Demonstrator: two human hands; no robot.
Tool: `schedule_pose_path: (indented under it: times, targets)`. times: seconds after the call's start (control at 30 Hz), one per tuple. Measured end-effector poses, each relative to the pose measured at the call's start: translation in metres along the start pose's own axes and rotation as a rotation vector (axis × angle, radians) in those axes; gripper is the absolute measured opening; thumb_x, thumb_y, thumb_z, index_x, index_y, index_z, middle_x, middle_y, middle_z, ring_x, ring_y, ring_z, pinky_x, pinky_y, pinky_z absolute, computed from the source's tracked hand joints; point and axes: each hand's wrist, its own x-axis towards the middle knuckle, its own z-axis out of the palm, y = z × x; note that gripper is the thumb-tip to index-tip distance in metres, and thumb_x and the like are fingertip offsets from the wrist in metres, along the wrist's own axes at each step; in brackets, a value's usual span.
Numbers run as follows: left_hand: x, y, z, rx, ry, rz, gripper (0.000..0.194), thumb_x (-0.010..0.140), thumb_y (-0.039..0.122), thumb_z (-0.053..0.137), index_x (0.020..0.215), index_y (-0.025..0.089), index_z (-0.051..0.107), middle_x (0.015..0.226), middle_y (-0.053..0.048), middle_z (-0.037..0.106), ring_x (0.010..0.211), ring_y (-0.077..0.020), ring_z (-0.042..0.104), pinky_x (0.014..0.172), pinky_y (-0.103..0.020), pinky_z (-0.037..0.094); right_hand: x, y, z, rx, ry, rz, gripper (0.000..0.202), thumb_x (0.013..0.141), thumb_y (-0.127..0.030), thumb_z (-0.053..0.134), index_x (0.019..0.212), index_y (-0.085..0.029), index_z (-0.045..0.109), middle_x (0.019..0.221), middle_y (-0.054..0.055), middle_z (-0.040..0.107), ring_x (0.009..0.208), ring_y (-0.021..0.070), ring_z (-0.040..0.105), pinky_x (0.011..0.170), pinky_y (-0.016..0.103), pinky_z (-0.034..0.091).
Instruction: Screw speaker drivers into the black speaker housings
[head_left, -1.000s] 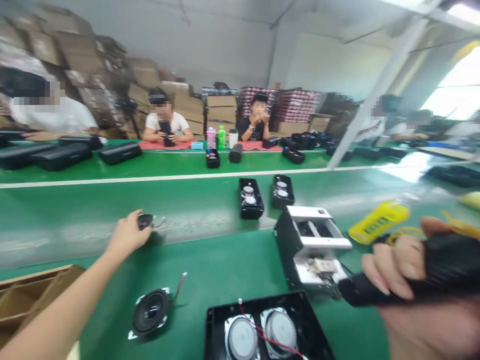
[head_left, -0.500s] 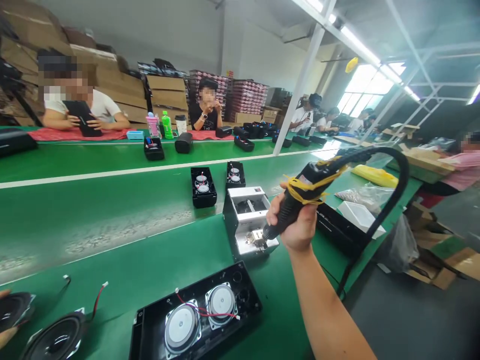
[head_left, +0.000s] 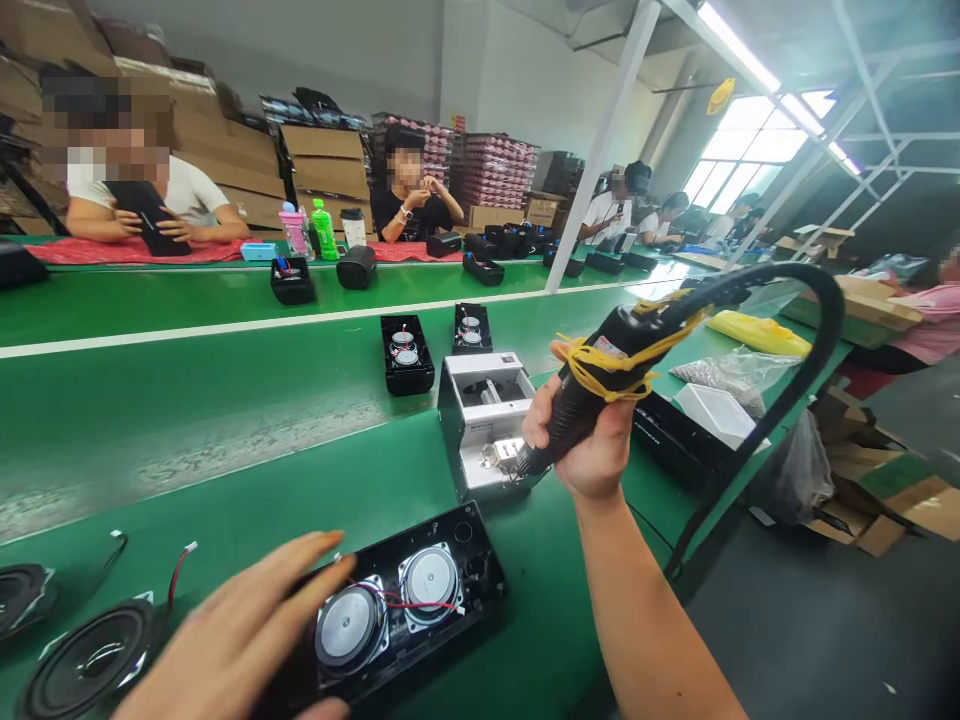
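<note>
— what are you on right now?

— i have the electric screwdriver [head_left: 600, 385] in my right hand [head_left: 592, 450], fingers wrapped tight round the black grip, its bit tip down in the white screw feeder [head_left: 480, 420] that sits just past the middle of the green bench [head_left: 225, 470]. to me this is the picking-up-a-screw step.

— and the other hand?

— my left hand [head_left: 240, 640] is spread flat, fingers straight, coming onto the left end of the black speaker housing [head_left: 420, 600] at the near edge of the bench. it holds nothing; whether the palm already touches the case i can't tell. the housing lies open side up with two silver drivers and a red wire across them.

— so what does the next move ask for?

— i'd say steadying the housing so it can't slide, then carrying the bit from the feeder to a screw hole by the corner of the case — keeping clear of that red wire. the thick cable [head_left: 795, 360] looping off the bench's right edge could drag on the tool.

— anything readable?

— little. a small dark label on the front of the feeder, too fine to read — and faint print on the long black bar [head_left: 667, 440] beside it, also illegible. two loose speaker cones [head_left: 82, 660] lie at the near left corner, unmarked.
</note>
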Motion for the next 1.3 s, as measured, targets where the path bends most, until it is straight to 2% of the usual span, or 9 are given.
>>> schedule_pose_path:
  times: [0.1, 0.13, 0.27, 0.37, 0.5, 0.73, 0.93, 1.13, 1.3]
  targets:
    - [0.023, 0.032, 0.016, -0.001, -0.088, 0.212, 0.089, 0.084, 0.062, 0.073, 0.163, 0.041, 0.038, 0.166, -0.006, 0.050, 0.139, -0.0412, 0.060, 0.100, -0.058, 0.061, -0.007, -0.011, 0.000, 0.050, -0.006, -0.010, 0.066, 0.087, -0.080, 0.060, 0.120, -0.024, 0.070, 0.063, -0.005, 0.055, 0.040, 0.0102, 0.042, 0.038, 0.024, 0.036]
    - [0.033, 0.044, 0.020, 0.007, -0.108, 0.222, 0.085, 0.084, 0.061, 0.074, 0.160, 0.040, 0.042, 0.165, -0.007, 0.051, 0.140, -0.0414, 0.059, 0.102, -0.060, 0.059, -0.009, -0.016, 0.000, 0.069, -0.004, -0.021, 0.065, 0.089, -0.080, 0.059, 0.120, -0.024, 0.071, 0.063, -0.005, 0.055, 0.039, 0.0102, 0.042, 0.037, 0.024, 0.036]
    - [0.066, 0.081, 0.027, -0.065, -0.234, 0.148, 0.052, 0.086, 0.042, 0.077, 0.136, 0.038, 0.066, 0.167, -0.008, 0.048, 0.151, -0.0422, 0.046, 0.116, -0.075, 0.041, -0.015, -0.042, 0.003, 0.145, 0.029, -0.051, 0.061, 0.089, -0.076, 0.064, 0.119, -0.024, 0.074, 0.060, -0.006, 0.053, 0.037, 0.0098, 0.038, 0.033, 0.024, 0.035]
    - [0.075, 0.092, 0.023, -0.117, -0.339, 0.086, 0.016, 0.088, 0.028, 0.074, 0.103, 0.033, 0.075, 0.169, -0.003, 0.046, 0.158, -0.0385, 0.034, 0.123, -0.078, 0.024, -0.020, -0.057, 0.008, 0.208, 0.047, -0.010, 0.053, 0.085, -0.069, 0.074, 0.112, -0.024, 0.075, 0.056, -0.008, 0.052, 0.033, 0.0090, 0.035, 0.029, 0.024, 0.032]
    - [0.070, 0.086, 0.015, -0.141, -0.360, 0.050, 0.010, 0.096, 0.024, 0.064, 0.090, 0.030, 0.069, 0.162, 0.001, 0.055, 0.156, -0.0287, 0.040, 0.129, -0.066, 0.020, -0.034, -0.057, 0.017, 0.340, 0.011, 0.089, 0.045, 0.087, -0.065, 0.076, 0.111, -0.026, 0.074, 0.054, -0.009, 0.053, 0.030, 0.0074, 0.034, 0.027, 0.022, 0.033]
    - [0.057, 0.068, 0.025, -0.220, -0.088, 0.101, 0.020, 0.103, 0.017, 0.051, 0.099, 0.026, 0.068, 0.130, 0.002, 0.078, 0.129, -0.0218, 0.066, 0.125, -0.047, 0.022, -0.059, -0.028, 0.026, 0.460, -0.125, 0.299, 0.052, 0.088, -0.070, 0.072, 0.113, -0.026, 0.079, 0.059, -0.001, 0.064, 0.035, 0.0130, 0.048, 0.033, 0.025, 0.043]
    - [0.055, 0.067, 0.024, -0.125, -0.230, 0.121, 0.037, 0.106, 0.025, 0.047, 0.140, 0.030, 0.063, 0.151, -0.003, 0.066, 0.140, -0.0264, 0.058, 0.125, -0.050, 0.015, -0.070, -0.014, 0.023, 0.446, -0.177, 0.352, 0.051, 0.088, -0.066, 0.075, 0.118, -0.024, 0.078, 0.063, -0.001, 0.064, 0.039, 0.0128, 0.048, 0.037, 0.025, 0.045]
    - [0.056, 0.064, 0.014, -0.177, -0.369, 0.082, 0.043, 0.105, 0.044, 0.052, 0.146, 0.032, 0.059, 0.159, -0.004, 0.059, 0.147, -0.0299, 0.051, 0.125, -0.058, 0.011, -0.076, -0.008, 0.022, 0.421, -0.198, 0.343, 0.052, 0.089, -0.066, 0.073, 0.121, -0.025, 0.076, 0.063, -0.002, 0.062, 0.042, 0.0138, 0.051, 0.038, 0.025, 0.046]
    - [0.057, 0.065, 0.016, -0.187, -0.374, 0.069, 0.040, 0.108, 0.043, 0.046, 0.144, 0.033, 0.059, 0.158, -0.002, 0.060, 0.148, -0.0282, 0.049, 0.124, -0.059, 0.011, -0.076, -0.005, 0.025, 0.410, -0.181, 0.339, 0.052, 0.089, -0.068, 0.072, 0.116, -0.024, 0.077, 0.061, -0.002, 0.062, 0.040, 0.0129, 0.048, 0.036, 0.024, 0.043]
